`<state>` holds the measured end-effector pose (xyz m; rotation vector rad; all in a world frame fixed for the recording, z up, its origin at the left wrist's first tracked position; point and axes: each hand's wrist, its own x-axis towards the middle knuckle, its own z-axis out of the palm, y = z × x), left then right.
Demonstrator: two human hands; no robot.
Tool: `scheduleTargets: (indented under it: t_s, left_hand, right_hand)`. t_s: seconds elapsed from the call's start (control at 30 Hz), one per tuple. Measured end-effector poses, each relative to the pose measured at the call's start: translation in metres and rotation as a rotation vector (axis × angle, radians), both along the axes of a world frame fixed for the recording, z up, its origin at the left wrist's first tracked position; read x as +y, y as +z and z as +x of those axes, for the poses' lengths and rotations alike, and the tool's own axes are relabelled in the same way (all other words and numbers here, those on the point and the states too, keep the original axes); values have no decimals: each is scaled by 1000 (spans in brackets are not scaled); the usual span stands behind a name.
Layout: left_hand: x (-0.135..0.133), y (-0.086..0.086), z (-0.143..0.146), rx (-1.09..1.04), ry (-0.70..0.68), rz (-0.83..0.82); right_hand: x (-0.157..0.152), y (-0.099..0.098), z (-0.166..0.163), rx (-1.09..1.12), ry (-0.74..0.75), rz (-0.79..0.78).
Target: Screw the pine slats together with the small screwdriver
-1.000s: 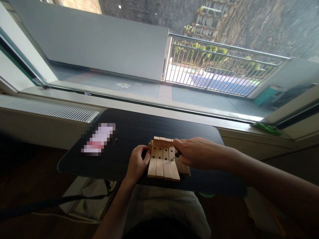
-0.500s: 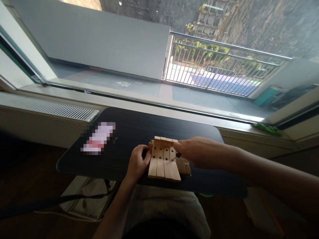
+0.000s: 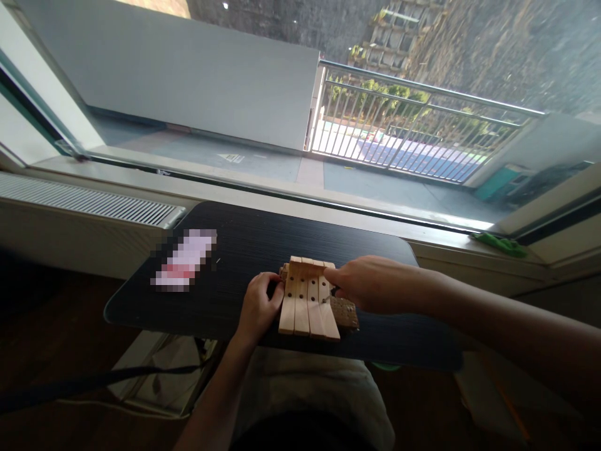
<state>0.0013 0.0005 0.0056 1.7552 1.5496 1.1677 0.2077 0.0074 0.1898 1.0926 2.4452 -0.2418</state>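
Gripping four-slat wooden piece [image 3: 303, 318] by its left edge with curled left hand [image 3: 261, 302]. Reaching in from right, knuckles up, with right hand [image 3: 360, 283] closed around thin-shafted tool [image 3: 327, 299]. Close to black table's [image 3: 253, 230] front edge; tabletop extending beyond toward windowsill [image 3: 282, 203].

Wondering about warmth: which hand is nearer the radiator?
Left. The left hand, left of the wooden slats, is right of the radiator; the right hand is farther right, at the slats' right edge.

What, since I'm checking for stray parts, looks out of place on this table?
A short, thin piece lies loose on the black table, which looks stray because it sits apart from the wooden slats. It's too small to identify.
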Motion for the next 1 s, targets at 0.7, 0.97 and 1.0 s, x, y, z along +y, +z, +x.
scheduleTargets:
  t_s: [0.7, 0.97, 1.0]
  left_hand:
    - [0, -2, 0, 3, 12, 5]
    - [0, -1, -1, 4, 0, 7]
    - [0, -1, -1, 4, 1, 8]
  right_hand:
    - [1, -2, -18, -7, -111, 23]
    - [0, -1, -20, 66, -248, 16]
    - [0, -1, -21, 61, -251, 15]
